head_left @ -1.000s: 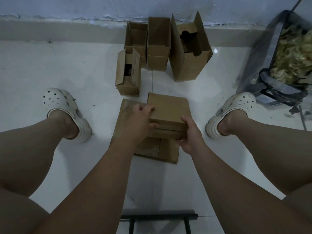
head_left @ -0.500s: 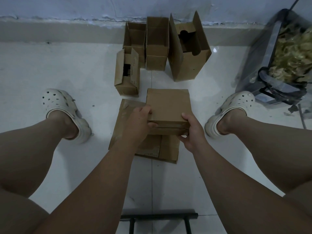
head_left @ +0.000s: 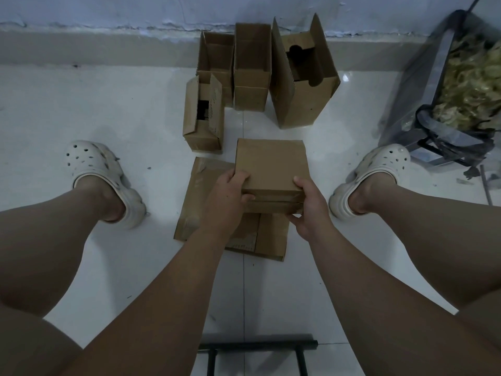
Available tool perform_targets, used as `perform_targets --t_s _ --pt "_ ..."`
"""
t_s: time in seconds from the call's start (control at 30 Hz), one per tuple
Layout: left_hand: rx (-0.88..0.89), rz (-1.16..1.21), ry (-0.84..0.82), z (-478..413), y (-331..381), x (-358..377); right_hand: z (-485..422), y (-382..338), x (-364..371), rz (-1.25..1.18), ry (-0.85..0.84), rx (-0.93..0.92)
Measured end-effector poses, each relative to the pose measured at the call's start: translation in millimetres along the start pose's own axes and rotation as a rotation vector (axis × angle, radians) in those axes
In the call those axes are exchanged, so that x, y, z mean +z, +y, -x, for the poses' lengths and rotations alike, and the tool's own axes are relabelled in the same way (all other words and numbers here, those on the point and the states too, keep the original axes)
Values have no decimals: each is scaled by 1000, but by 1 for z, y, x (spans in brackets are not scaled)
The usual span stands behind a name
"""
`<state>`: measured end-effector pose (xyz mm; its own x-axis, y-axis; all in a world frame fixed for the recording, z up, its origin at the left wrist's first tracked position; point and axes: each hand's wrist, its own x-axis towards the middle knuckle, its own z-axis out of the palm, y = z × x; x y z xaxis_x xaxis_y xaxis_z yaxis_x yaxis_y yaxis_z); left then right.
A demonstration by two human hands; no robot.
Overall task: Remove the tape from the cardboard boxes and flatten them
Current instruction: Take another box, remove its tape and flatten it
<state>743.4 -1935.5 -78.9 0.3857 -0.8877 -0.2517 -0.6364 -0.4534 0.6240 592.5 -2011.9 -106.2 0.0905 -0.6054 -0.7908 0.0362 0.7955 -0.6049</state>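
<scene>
At the centre of the floor [head_left: 122, 118], above the flattened cardboard [head_left: 196, 204]: one closed cardboard box [head_left: 271, 165], gripped at its near corners, our left hand [head_left: 226, 198] and right hand [head_left: 310, 211] with fingers curled round it. Risk, we judge: a hasty pull at the seam tears the board.

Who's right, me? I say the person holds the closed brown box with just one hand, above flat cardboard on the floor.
Not quite. The head view shows both hands holding it: the left hand and the right hand grip the closed brown box, above flat cardboard on the floor.
</scene>
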Motion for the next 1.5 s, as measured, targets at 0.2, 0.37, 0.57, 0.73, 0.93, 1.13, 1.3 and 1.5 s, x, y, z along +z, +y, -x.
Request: perform_targets --t_s 0.2,0.37,0.57,0.73,0.93,1.13,1.3,1.5 --pt "-1 -17 8 1 -2 -1 -1 1 -1 6 -1 7" --pt "6 -39 -15 -1 -1 -5 -4 2 -2 16 -14 -2" --pt "11 -40 -40 -1 -3 -6 -3 0 -3 45 -23 -23" --pt "-5 -39 -71 -1 -6 -8 -2 1 -4 71 -28 -20" --pt "-11 15 -54 -1 -1 -4 -4 1 -6 41 -16 10" --pt "17 -24 -27 -1 -4 0 -2 1 -6 26 3 33" --pt "51 -22 -11 -1 -9 1 -1 1 -6 36 16 41" --pt "19 6 -213 -13 -21 -10 1 3 -6 80 45 73"
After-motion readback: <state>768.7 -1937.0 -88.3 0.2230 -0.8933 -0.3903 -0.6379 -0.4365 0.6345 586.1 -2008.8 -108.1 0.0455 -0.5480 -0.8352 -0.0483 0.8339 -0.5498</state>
